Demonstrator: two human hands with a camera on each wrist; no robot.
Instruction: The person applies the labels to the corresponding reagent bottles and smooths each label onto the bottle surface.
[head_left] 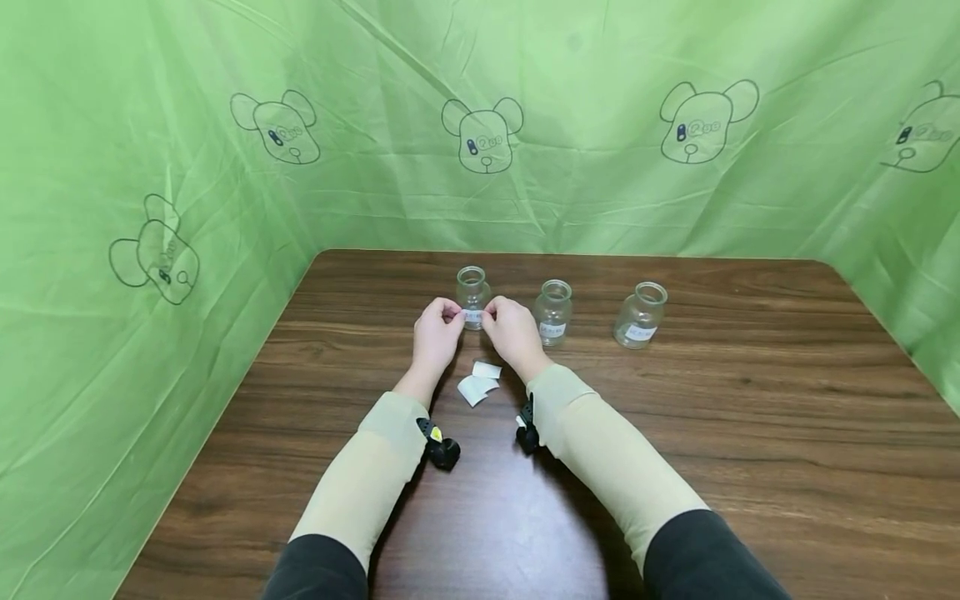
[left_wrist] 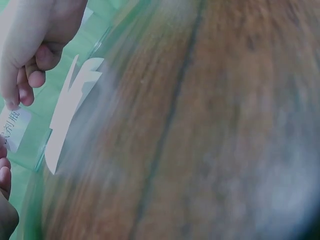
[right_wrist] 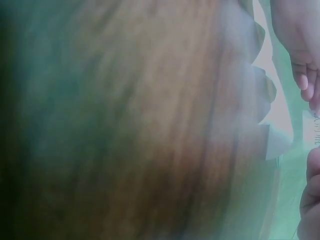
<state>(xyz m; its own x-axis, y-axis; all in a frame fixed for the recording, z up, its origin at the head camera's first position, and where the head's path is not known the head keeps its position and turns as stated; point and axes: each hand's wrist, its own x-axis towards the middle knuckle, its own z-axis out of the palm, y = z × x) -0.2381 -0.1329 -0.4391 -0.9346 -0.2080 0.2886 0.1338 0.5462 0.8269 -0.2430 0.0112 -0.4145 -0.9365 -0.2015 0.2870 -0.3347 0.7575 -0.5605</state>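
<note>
My left hand [head_left: 437,333] pinches the left end of a small white label [head_left: 472,317] with handwritten characters. At its other end, the right hand [head_left: 513,333] holds it between thumb and fingers. Behind the label stands the leftmost clear glass jar [head_left: 472,288], upright and without a lid; I cannot tell whether the label touches the glass. In the left wrist view the label [left_wrist: 15,127] spans the gap between the two hands' fingertips. The right wrist view catches only part of the label [right_wrist: 311,131]. White paper pieces [head_left: 476,387] lie between the forearms.
To the right of the hands stand two more open glass jars, a middle one [head_left: 554,308] and a right one [head_left: 641,315], each with a white label low on its front. The brown wooden table [head_left: 750,417] meets green printed cloth [head_left: 585,192] at the back and sides.
</note>
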